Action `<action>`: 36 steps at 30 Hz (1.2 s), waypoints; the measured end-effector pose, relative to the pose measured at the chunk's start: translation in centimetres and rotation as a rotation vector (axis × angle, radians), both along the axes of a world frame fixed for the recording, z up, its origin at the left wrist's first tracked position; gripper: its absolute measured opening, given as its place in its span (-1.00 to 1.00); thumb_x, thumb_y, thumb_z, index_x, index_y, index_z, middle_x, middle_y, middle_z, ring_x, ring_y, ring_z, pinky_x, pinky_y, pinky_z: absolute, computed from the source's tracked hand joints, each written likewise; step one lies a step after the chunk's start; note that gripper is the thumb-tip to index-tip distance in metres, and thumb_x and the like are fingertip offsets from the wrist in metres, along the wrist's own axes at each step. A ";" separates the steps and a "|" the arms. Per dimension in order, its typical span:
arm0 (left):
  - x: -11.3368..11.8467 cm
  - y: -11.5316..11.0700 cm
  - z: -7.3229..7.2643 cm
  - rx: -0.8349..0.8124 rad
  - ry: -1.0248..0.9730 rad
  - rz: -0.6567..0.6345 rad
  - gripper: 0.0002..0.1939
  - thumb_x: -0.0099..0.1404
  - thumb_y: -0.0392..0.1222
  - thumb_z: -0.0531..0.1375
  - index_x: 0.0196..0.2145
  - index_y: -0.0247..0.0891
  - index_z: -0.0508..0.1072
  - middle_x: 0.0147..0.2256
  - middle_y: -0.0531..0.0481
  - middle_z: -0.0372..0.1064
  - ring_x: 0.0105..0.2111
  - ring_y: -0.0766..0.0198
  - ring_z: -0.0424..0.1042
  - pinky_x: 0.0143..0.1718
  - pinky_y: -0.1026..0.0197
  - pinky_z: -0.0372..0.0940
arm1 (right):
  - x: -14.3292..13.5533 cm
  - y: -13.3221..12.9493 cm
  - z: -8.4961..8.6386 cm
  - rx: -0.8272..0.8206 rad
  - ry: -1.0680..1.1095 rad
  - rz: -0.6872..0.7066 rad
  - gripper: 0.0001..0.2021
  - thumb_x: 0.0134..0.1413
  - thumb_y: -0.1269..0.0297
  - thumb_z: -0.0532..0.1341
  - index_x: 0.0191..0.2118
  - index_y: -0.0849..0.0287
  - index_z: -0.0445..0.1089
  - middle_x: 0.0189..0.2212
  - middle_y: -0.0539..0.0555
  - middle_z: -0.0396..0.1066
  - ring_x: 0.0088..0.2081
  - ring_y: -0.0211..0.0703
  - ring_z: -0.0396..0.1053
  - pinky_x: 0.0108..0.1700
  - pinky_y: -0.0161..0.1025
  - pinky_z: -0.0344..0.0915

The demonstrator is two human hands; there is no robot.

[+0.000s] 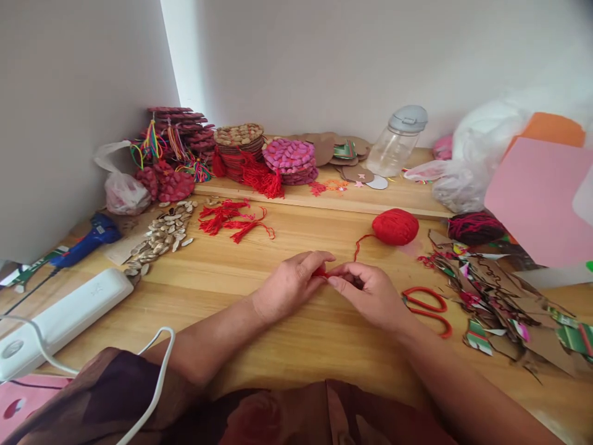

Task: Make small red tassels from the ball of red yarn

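Note:
Near the middle of the wooden table, my left hand (pixel 296 278) is closed on red yarn (pixel 319 272), a small bundle of which shows between its fingers. Close beside it on the right, my right hand (pixel 370 293) pinches a strand of the same yarn between thumb and index finger. Behind my right hand lies a red yarn ball (pixel 395 227), with a loose strand curving down toward the fingers. Red tassels (pixel 236 219) lie in a small group to the left, beyond my left hand. Orange-handled scissors (pixel 428 309) rest just right of my right hand.
Peanut shells (pixel 162 238), a blue glue gun (pixel 92 238) and a white power strip (pixel 69 321) are on the left. Stacked coasters (pixel 290 161) and a bottle (pixel 393 145) stand on the back ledge. Cardboard scraps (pixel 509 303) cover the right side.

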State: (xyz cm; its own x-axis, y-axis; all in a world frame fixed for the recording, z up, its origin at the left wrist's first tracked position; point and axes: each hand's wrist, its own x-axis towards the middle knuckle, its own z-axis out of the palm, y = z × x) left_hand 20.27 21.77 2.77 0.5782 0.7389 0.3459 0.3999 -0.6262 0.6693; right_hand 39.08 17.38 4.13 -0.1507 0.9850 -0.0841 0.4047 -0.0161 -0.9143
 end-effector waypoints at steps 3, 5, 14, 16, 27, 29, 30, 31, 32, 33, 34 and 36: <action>-0.1 -0.1 0.2 0.027 0.033 -0.085 -0.83 0.36 -0.16 0.11 -0.13 -0.20 0.43 -0.28 -0.05 0.45 -0.27 0.27 0.44 -0.19 0.26 0.31 | -0.2 -0.2 -0.1 0.047 -0.083 -0.028 -0.74 0.14 0.12 0.20 -0.42 0.20 0.45 -0.59 -0.05 0.29 -0.52 -0.29 0.17 -0.47 -0.32 0.09; -0.2 -0.1 0.3 0.062 0.054 -0.119 -0.83 0.39 -0.18 0.08 -0.22 -0.22 0.46 -0.31 -0.05 0.45 -0.29 0.27 0.43 -0.21 0.26 0.29 | -0.2 -0.2 0.0 0.066 -0.114 -0.033 -0.73 0.15 0.13 0.19 -0.46 0.19 0.42 -0.62 -0.07 0.22 -0.54 -0.31 0.11 -0.50 -0.32 0.03; -2.9 2.3 4.1 0.238 -0.025 0.306 -0.85 0.34 -0.15 0.13 -0.30 -0.20 0.48 -0.35 -0.05 0.47 -0.31 0.23 0.43 -0.23 0.25 0.27 | 3.0 0.9 1.1 0.223 -0.140 -0.241 -0.73 0.16 0.06 0.17 -0.37 0.17 0.41 -0.56 -0.04 0.28 -0.53 -0.27 0.15 -0.48 -0.30 0.07; -4.8 3.3 5.5 0.324 -0.078 0.495 -0.86 0.31 -0.13 0.16 -0.29 -0.19 0.49 -0.34 -0.04 0.49 -0.32 0.24 0.43 -0.23 0.26 0.27 | 3.6 1.2 1.0 0.234 -0.148 -0.255 -0.72 0.17 0.04 0.16 -0.34 0.16 0.41 -0.56 -0.03 0.29 -0.54 -0.26 0.15 -0.49 -0.29 0.06; -11.2 8.9 4.6 0.222 0.528 0.906 -0.59 0.24 0.02 0.18 -0.02 -0.19 0.49 -0.10 -0.17 0.50 -0.13 0.01 0.48 -0.16 0.12 0.30 | 2.3 0.5 0.3 0.294 -0.397 -0.070 -0.74 0.16 0.07 0.15 -0.42 0.12 0.41 -0.63 -0.06 0.35 -0.60 -0.27 0.22 -0.49 -0.29 0.11; -11.5 8.7 4.6 0.315 0.464 0.901 -0.60 0.29 -0.03 0.13 0.02 -0.22 0.46 0.01 -0.17 0.44 -0.03 0.03 0.43 -0.07 0.13 0.29 | 2.4 0.6 0.2 0.301 -0.410 -0.064 -0.74 0.17 0.07 0.15 -0.41 0.11 0.42 -0.62 -0.06 0.37 -0.61 -0.27 0.23 -0.50 -0.29 0.11; -11.5 8.4 4.7 0.355 0.422 0.907 -0.62 0.31 -0.05 0.10 0.01 -0.22 0.47 0.01 -0.15 0.44 -0.02 0.04 0.43 -0.06 0.14 0.28 | 2.5 0.6 0.2 0.305 -0.416 -0.066 -0.74 0.17 0.07 0.15 -0.41 0.11 0.42 -0.62 -0.06 0.37 -0.61 -0.27 0.23 -0.50 -0.29 0.11; -11.4 8.1 5.0 0.370 0.389 0.903 -0.64 0.32 -0.06 0.09 -0.01 -0.22 0.49 -0.03 -0.13 0.47 -0.04 0.05 0.44 -0.06 0.15 0.28 | 2.6 0.7 0.3 0.310 -0.424 -0.073 -0.74 0.17 0.07 0.15 -0.41 0.11 0.43 -0.63 -0.06 0.37 -0.62 -0.27 0.23 -0.51 -0.29 0.11; -11.2 7.7 5.2 0.359 0.367 0.887 -0.66 0.32 -0.06 0.09 -0.06 -0.21 0.52 -0.09 -0.10 0.50 -0.08 0.06 0.46 -0.08 0.15 0.29 | 2.8 0.8 0.5 0.319 -0.433 -0.085 -0.74 0.16 0.07 0.15 -0.40 0.11 0.44 -0.64 -0.06 0.37 -0.63 -0.27 0.23 -0.51 -0.29 0.10; -10.8 7.3 5.4 0.329 0.352 0.860 -0.68 0.32 -0.05 0.09 -0.10 -0.19 0.54 -0.14 -0.08 0.53 -0.13 0.08 0.48 -0.12 0.16 0.29 | 3.0 0.8 0.7 0.332 -0.443 -0.103 -0.74 0.16 0.07 0.15 -0.40 0.11 0.45 -0.65 -0.06 0.37 -0.63 -0.26 0.23 -0.52 -0.29 0.09; -10.4 6.9 5.6 0.292 0.337 0.830 -0.70 0.31 -0.05 0.10 -0.15 -0.18 0.56 -0.19 -0.06 0.55 -0.17 0.09 0.49 -0.16 0.17 0.30 | 3.2 0.9 0.9 0.348 -0.455 -0.125 -0.74 0.16 0.08 0.16 -0.39 0.11 0.46 -0.64 -0.05 0.38 -0.64 -0.26 0.23 -0.52 -0.28 0.09; -9.3 6.0 5.5 0.235 0.296 0.775 -0.72 0.30 -0.03 0.13 -0.21 -0.18 0.58 -0.24 -0.04 0.57 -0.24 0.11 0.51 -0.20 0.19 0.30 | 3.7 1.0 1.4 0.381 -0.478 -0.175 -0.76 0.15 0.09 0.17 -0.37 0.12 0.47 -0.61 -0.03 0.42 -0.62 -0.24 0.26 -0.51 -0.27 0.10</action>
State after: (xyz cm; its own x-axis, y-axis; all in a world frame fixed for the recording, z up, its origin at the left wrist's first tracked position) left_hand 10.94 27.76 8.27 0.0313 0.8904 0.4541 0.9092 -0.2141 0.3571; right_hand 42.81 18.38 5.56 -0.0174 0.9657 0.2591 0.7903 0.1720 -0.5881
